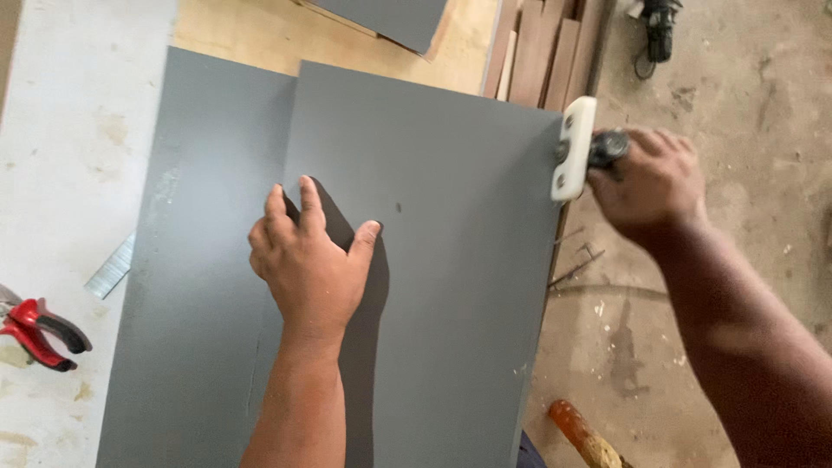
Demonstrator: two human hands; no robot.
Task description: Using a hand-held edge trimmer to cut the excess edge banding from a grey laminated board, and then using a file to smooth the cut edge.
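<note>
In the head view, the left hand (305, 264) is pressing flat, fingers open, on the large grey laminated board (433, 260) lying on the workbench. The right hand (648, 184) is grasping a white plastic edge trimmer (573, 147) at the board's right edge. Red-handled pliers (39, 332) are lying far left of the board.

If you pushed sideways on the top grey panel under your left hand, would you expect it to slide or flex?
The top grey panel lies flat with straight edges, so it is probably stiff rather than floppy. Its smooth face rests on another grey panel, so it may slide easily; the left hand pressing flat on it likely checks that. Its breadth suggests some weight.
</note>
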